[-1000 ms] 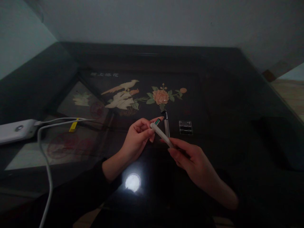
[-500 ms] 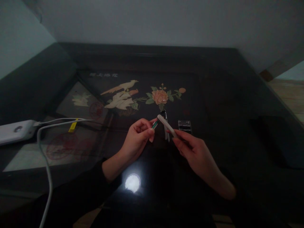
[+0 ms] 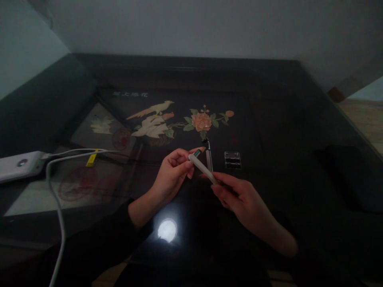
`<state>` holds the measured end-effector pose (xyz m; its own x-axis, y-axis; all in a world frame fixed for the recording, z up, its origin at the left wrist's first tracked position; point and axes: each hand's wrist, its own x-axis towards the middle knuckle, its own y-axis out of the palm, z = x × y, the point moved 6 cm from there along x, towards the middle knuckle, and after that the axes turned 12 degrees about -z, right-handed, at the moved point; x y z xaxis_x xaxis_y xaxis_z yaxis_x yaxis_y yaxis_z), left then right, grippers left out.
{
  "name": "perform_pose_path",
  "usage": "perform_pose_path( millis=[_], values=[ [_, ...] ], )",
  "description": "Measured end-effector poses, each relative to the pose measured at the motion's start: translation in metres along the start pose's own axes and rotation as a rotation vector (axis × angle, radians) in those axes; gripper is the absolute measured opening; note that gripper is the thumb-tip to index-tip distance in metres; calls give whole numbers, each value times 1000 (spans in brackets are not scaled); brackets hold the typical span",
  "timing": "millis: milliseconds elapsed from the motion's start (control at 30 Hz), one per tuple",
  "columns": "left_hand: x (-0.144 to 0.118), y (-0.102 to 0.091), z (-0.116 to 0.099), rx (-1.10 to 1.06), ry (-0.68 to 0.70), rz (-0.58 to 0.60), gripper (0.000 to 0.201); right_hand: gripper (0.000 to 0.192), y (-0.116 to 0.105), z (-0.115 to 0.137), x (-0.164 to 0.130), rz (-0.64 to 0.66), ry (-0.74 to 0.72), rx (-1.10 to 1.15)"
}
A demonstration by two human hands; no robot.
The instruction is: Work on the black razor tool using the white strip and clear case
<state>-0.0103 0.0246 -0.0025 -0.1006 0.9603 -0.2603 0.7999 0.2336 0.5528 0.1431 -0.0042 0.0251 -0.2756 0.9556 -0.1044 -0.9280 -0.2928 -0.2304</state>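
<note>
My left hand (image 3: 173,173) pinches a small, slim green and silver piece (image 3: 197,152) between thumb and fingers; its exact kind is too small to tell. In my right hand (image 3: 239,195) is a slim white stick with a rounded end (image 3: 203,169), gripped near its lower end. The stick's upper end meets the fingertips of my left hand, over the green piece or against it. Just behind the stick, a narrow silver-white strip with a dark top (image 3: 208,154) lies on the dark tabletop. Right of it sits a small clear case (image 3: 232,160) with dark sections.
The glossy black table (image 3: 269,131) has an inlaid bird and flower picture. A white device (image 3: 20,165) at the left has a white cable (image 3: 58,203) with a yellow tag (image 3: 91,158). A dark flat object (image 3: 356,177) lies at the right. A round light reflects near the front.
My right hand has moved a little left and down, bringing the white stick's end down to my left fingertips. My left hand has hardly moved; the clear case is now fully visible.
</note>
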Motion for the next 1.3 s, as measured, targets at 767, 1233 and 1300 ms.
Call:
perform_pose_path(
  millis=[767,1233,1300],
  values=[
    [-1,2,-2,-5,14,-3,36,36,-4,0,1,-63,11,-53],
    [0,1,0,-13,-25,-17,37,35,-10,-1,5,-116,-8,-129],
    [0,2,2,-27,-44,3,36,35,-12,-1,6,-134,-13,-132]
  ],
)
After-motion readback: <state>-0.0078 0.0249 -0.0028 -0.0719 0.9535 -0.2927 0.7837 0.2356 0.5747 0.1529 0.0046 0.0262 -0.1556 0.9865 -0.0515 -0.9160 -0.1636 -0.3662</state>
